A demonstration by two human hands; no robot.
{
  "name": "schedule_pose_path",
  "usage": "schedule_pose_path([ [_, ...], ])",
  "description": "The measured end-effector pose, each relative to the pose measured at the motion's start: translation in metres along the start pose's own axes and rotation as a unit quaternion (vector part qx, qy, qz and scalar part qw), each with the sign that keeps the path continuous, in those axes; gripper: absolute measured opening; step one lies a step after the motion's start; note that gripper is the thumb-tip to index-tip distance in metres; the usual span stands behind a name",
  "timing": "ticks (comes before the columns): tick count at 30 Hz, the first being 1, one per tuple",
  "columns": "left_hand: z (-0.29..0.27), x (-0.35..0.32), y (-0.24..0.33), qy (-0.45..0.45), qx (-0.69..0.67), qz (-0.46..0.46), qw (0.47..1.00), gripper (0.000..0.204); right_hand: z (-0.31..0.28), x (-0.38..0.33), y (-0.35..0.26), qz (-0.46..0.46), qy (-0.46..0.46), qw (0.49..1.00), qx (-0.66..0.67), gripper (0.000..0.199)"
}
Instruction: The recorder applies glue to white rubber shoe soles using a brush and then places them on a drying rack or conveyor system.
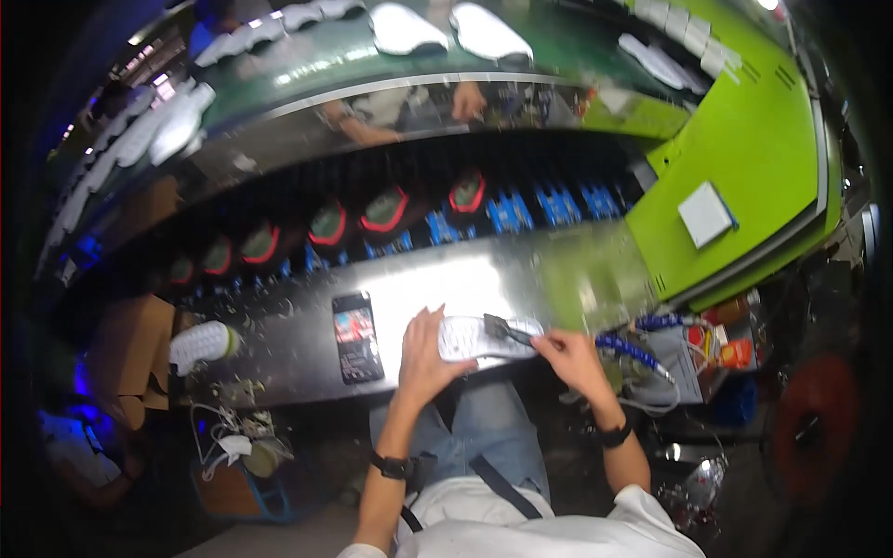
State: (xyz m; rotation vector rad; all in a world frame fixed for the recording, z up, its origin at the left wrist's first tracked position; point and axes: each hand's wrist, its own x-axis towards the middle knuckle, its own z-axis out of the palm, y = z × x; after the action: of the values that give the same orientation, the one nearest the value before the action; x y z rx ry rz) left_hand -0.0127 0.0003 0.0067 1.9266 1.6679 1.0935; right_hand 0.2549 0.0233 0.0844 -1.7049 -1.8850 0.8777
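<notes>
A white shoe sole [459,340] lies sideways on the metal bench in front of me, its patterned face up. My left hand [424,358] holds its left end, thumb along the near edge and fingers by the far edge. In my right hand [573,361] is a small dark brush [500,327] with a broad head and thin handle, pinched between thumb and fingers. The brush head is over the sole's right half; whether its tip touches cannot be made out. A phone [357,337] with a lit screen lies left of my left hand.
Another pale sole [202,347] sits at the bench's left end beside a cardboard box [144,349]. Red-rimmed round openings [383,210] and blue fittings line the bench's back. Beyond, white soles [406,30] lie on a green surface. At right, a green panel [744,167] slopes above blue hoses [637,352].
</notes>
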Motion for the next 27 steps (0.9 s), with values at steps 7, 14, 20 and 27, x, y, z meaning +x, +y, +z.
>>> schedule_pose_path([
  [7,0.006,-0.007,0.002,0.021,0.020,-0.022,0.999,0.118,0.014,0.014,-0.018,-0.003,-0.066,0.995,-0.075,0.040],
  [14,0.006,-0.011,-0.001,0.027,0.000,-0.036,0.999,0.115,0.034,0.012,-0.039,-0.035,-0.084,0.979,-0.184,0.035],
  [20,0.002,-0.008,0.001,0.028,-0.001,-0.042,0.999,0.110,0.009,0.002,-0.033,-0.075,-0.061,0.957,-0.272,0.039],
  [27,0.002,-0.004,0.004,0.028,-0.008,-0.042,0.999,0.106,-0.024,-0.015,-0.008,-0.064,-0.028,0.945,-0.319,0.040],
])
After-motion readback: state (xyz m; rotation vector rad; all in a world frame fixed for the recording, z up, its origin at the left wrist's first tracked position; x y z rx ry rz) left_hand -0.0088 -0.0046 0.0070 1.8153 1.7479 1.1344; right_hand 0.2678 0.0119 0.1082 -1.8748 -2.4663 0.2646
